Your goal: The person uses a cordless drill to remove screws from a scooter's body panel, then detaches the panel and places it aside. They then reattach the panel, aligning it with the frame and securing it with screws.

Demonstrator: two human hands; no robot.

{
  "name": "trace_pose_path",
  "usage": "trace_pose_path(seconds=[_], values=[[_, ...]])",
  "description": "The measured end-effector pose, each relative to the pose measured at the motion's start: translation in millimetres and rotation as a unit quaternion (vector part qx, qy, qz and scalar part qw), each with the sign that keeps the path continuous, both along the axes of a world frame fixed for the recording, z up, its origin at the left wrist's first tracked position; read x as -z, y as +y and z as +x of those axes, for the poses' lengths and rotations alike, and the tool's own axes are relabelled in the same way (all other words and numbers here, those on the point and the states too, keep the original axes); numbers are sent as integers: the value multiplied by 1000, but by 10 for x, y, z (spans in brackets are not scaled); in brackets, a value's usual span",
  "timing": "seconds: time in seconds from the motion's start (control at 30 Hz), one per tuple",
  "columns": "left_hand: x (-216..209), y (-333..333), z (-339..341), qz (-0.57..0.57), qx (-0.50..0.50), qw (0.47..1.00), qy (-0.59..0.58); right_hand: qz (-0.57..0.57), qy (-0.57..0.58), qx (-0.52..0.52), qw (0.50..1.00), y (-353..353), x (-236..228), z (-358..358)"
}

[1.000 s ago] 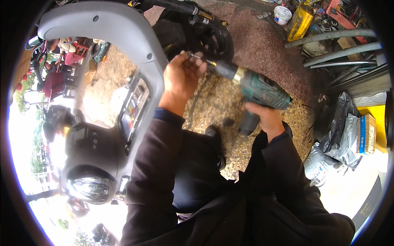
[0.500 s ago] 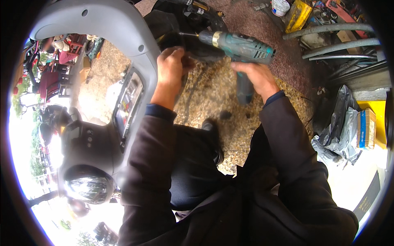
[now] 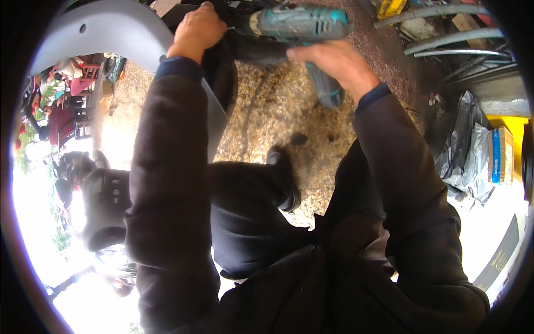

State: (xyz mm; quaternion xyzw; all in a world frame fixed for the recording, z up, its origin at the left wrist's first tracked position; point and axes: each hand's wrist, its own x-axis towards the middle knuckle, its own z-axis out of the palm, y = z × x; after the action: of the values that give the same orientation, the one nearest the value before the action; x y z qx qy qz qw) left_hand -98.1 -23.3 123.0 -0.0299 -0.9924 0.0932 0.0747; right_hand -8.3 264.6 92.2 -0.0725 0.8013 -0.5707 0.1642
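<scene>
My right hand (image 3: 334, 64) grips the handle of a teal and black cordless drill (image 3: 303, 25), which lies level near the top of the view with its nose pointing left. My left hand (image 3: 197, 30) is closed around the drill's bit and the dark part at its tip, against the grey plastic scooter body panel (image 3: 105, 28). What exactly the fingers pinch is hidden. Both arms wear dark sleeves. Black scooter parts sit behind the drill at the top edge.
A pebbled concrete floor (image 3: 267, 117) lies below, with my dark shoe (image 3: 283, 178) on it. Metal pipes (image 3: 445, 39) lie at the upper right. A grey plastic sheet (image 3: 467, 156) and a cardboard box (image 3: 500, 153) sit right. The scooter's dashboard (image 3: 105, 195) is at the left.
Both hands and the drill have moved up and away toward the top of the view. The drill has levelled out, its nose now against the dark part by the grey panel.
</scene>
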Motion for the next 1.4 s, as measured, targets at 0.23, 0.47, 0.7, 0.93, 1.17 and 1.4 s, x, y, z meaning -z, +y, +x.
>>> trace_pose_path(seconds=[0.23, 0.47, 0.7, 0.93, 1.17, 1.4], values=[[146, -508, -426, -36, 67, 996, 45, 3, 30, -76, 997, 60, 1, -244], [30, -599, -511, 17, 46, 998, -25, -160, 322, -143, 922, 18, 395, -370], [4, -598, -493, 8, 66, 997, -35, 20, 411, -32, 911, 7, 374, -432], [-100, -331, -244, -7, 61, 998, -18, -28, 240, -104, 965, 113, 210, -510], [-544, -160, 685, 206, 114, 954, 186, 167, 137, 8, 976, 608, 581, -213], [86, -908, 2163, 268, -67, 958, 75, 396, 19, -17, 918, 1517, 948, 204]])
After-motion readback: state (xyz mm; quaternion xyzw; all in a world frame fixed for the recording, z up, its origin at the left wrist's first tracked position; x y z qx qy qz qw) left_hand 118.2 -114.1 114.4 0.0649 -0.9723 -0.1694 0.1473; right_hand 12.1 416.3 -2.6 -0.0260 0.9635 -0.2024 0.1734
